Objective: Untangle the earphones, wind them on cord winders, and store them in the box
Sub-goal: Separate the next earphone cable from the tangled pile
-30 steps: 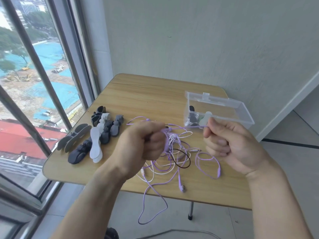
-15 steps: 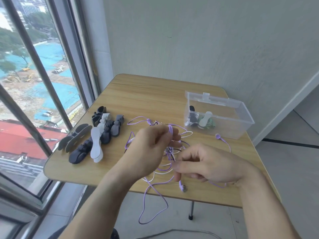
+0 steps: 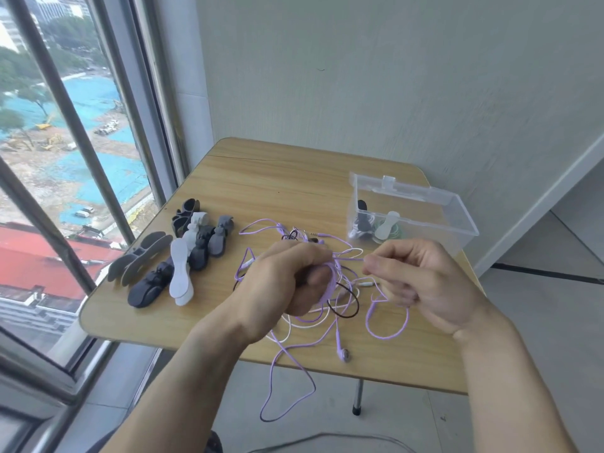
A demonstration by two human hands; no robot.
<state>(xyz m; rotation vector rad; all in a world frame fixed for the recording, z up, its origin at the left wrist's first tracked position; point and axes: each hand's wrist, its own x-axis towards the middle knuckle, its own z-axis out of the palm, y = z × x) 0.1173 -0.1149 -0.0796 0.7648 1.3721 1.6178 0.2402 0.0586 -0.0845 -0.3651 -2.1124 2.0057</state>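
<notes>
A tangle of purple, white and dark earphone cords (image 3: 330,308) lies on the wooden table (image 3: 277,191) near its front edge. My left hand (image 3: 291,279) grips a winder with purple cord wrapped round it; the winder itself is mostly hidden in my fist. My right hand (image 3: 415,276) pinches a taut stretch of the purple cord just right of my left hand. A purple loop (image 3: 284,390) hangs over the table's front edge, and an earbud (image 3: 343,354) lies near that edge. The clear plastic box (image 3: 457,220) at the right holds two wound earphones.
Several black, grey and white cord winders (image 3: 183,256) lie in a heap at the table's left side. A window runs along the left, a wall stands behind the table. The floor drops away past the table's front and right edges.
My right hand has risen from the cords near the table's front and now pulls purple cord out to the right. My left hand has closed into a fist round the wound cord.
</notes>
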